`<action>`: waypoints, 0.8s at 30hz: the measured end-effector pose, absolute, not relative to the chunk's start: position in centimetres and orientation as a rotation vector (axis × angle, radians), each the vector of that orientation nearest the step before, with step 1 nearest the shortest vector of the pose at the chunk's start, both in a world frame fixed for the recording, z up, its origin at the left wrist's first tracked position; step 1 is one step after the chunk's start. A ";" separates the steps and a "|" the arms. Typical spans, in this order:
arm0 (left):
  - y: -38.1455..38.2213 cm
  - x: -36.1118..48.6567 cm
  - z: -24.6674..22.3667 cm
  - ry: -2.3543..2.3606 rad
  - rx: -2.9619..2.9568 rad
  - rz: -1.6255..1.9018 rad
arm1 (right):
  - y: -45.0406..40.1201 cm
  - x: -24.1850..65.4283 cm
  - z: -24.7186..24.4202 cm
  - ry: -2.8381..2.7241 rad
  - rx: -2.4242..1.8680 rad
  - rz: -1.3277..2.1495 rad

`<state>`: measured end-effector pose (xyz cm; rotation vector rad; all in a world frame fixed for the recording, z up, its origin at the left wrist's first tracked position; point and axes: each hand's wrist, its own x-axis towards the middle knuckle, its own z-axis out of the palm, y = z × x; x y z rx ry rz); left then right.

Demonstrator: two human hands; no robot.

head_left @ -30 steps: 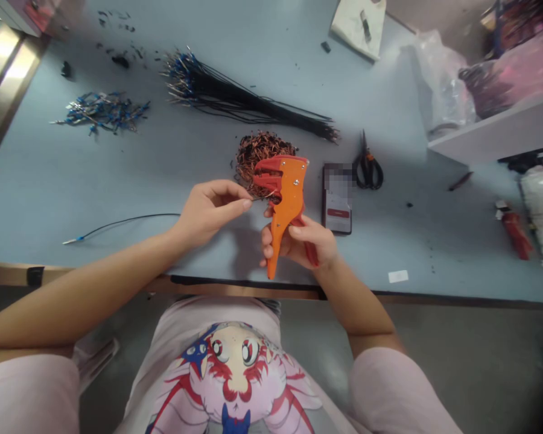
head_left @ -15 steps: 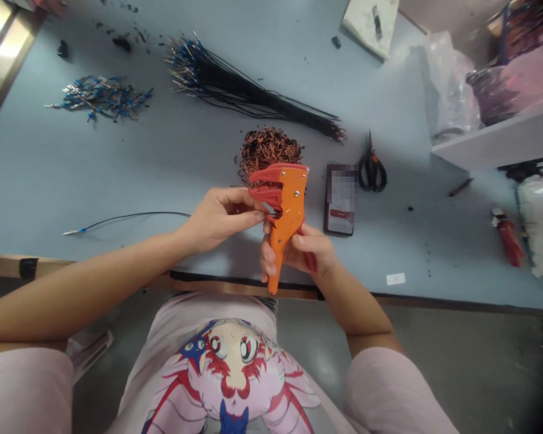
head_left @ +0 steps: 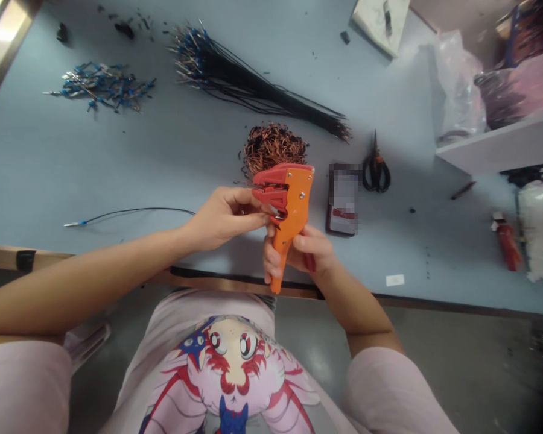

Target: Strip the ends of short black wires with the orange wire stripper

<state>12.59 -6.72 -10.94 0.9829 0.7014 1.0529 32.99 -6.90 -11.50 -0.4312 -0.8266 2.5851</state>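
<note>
1. Right hand is gripping the orange-red wire stripper, fingers wrapping the handles; stripper is standing handle toward the person, mouth facing left.
2. Left hand is pinching the black wire, thumb and forefinger nearly closed, tips sitting right at the stripper's mouth. Wire end is being hidden there; can't tell how deep it's going in.
3. Wire is trailing out left from behind the left hand, its blue-and-silver tip lying near the front edge of the surface.
4. Copper scrap pile is lying just beyond the stripper, whose top is partly covering it.
5. Black wire bundle is stretching diagonally behind the scraps; blue-tipped connector heap is sitting farther left.
6. Phone is lying right of the stripper, black-handled scissors resting just beside it.
</note>
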 end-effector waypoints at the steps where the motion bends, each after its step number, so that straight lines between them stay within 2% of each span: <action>1: -6.7 12.6 -11.0 0.699 0.984 1.058 | -6.9 33.0 -11.5 -0.827 -0.431 2.587; 24: -6.4 12.6 -11.8 0.856 1.075 1.075 | -7.2 32.5 -10.8 -0.831 -0.575 2.562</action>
